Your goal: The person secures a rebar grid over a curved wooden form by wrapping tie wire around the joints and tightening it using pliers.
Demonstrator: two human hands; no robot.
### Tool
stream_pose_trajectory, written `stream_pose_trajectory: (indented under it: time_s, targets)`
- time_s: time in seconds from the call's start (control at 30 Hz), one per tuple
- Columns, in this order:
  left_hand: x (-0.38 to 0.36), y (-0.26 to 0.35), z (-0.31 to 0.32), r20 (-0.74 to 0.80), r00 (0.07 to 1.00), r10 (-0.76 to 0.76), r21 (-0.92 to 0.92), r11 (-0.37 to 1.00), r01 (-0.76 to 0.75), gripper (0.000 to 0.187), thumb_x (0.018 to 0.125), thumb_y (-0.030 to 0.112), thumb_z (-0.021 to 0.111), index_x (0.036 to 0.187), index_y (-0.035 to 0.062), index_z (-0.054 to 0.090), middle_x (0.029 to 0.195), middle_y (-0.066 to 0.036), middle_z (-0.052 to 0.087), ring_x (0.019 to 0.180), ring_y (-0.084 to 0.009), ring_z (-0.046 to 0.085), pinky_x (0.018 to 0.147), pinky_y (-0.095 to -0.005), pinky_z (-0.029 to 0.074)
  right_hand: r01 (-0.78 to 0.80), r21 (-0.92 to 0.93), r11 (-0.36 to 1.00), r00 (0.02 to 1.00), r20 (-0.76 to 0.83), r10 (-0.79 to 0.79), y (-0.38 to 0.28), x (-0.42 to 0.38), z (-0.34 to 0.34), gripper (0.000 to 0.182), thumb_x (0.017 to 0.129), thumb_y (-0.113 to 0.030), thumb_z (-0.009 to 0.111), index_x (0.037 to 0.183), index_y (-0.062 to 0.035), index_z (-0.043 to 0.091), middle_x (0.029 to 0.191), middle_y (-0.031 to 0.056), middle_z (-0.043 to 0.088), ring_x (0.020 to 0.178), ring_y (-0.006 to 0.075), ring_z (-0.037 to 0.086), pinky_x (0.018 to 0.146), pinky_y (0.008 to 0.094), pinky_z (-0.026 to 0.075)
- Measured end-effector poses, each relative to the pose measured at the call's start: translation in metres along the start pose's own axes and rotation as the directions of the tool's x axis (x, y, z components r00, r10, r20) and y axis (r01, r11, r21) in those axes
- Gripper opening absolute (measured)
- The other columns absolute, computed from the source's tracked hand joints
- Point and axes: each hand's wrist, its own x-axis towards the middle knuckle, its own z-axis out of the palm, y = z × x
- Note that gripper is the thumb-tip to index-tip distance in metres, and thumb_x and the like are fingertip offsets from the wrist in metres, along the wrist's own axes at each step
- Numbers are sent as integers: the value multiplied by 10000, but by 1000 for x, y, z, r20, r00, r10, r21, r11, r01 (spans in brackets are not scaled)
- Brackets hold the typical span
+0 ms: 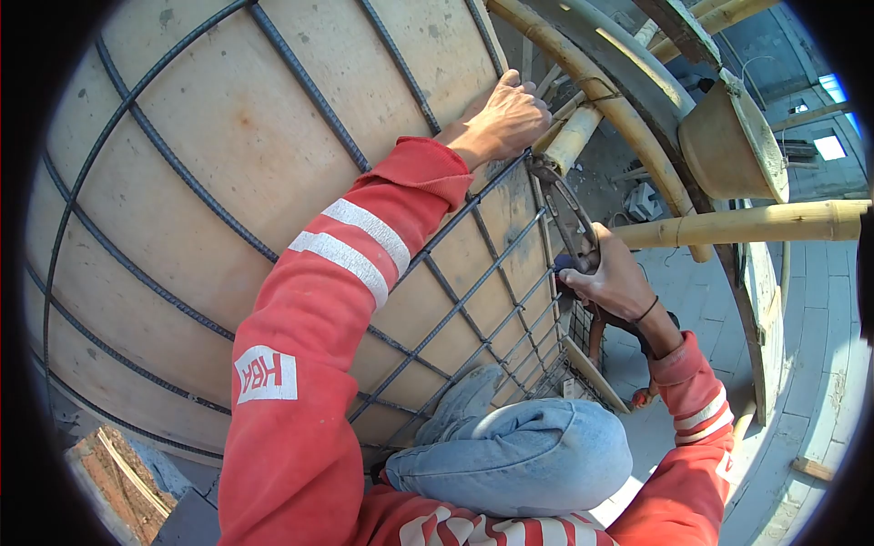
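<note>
My right hand [608,273] is closed around the handles of a pair of metal pincers [574,205]. The jaws of the pincers are at a crossing of the steel rebar grid [464,296], close to the panel's edge. My left hand [503,120] is curled at the upper edge of the tan plywood panel [246,127], where a rebar runs under it. Its fingertips are turned away, so what they grip is hidden. Both arms wear red sleeves with white bands. My bent knee in jeans [519,455] rests against the lower part of the grid.
Bamboo poles [746,225] cross on the right, one ending near the pincers. A plastic bucket-like container [728,146] hangs at upper right. Below, another person's hand [643,398] shows beside a wooden board [594,373]. The tiled or block-paved floor [710,346] lies well below.
</note>
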Motion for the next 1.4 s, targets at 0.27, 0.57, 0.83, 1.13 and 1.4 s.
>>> stream_pose_trajectory:
  time_s: [0.27,0.57,0.83,1.13,1.4]
  targets:
    - [-3,3,2,-76,997,2,-22,1000,-4,63,663,168,733,690,186,679,806,47,617,924,-175,554,900,-388,365,-313,465,828,927,338,160,16,11,-25,279,889,-122,736,992,-34,492,711,8,544,505,107,539,456,277,471]
    - [-4,1,-2,-45,999,27,-23,999,-28,77,694,182,733,695,199,657,806,52,577,936,-167,542,907,-400,359,38,-862,506,884,-207,-419,22,-15,-14,370,862,-192,681,1106,44,535,896,157,621,817,332,650,670,435,511]
    - [-3,4,-3,-22,1000,3,19,1000,-3,33,727,179,722,724,182,689,835,57,594,957,-167,551,907,-388,361,-329,862,386,915,392,-96,54,1,-3,238,905,-126,720,991,-6,533,687,14,561,542,109,546,504,278,481]
    - [-3,4,-3,-24,1000,12,-16,1000,-12,30,737,156,709,721,174,690,830,52,586,990,-167,556,923,-406,369,115,-693,712,743,-415,-524,61,14,4,449,647,28,719,1052,-11,531,1034,133,530,909,332,588,717,409,471]
    - [-4,4,-9,-34,999,36,-53,998,-38,80,763,116,693,707,173,686,807,47,568,965,-162,540,920,-398,357,-175,-872,457,741,-422,-522,50,18,18,195,850,-61,540,1043,-79,562,994,64,487,950,220,514,786,357,393]
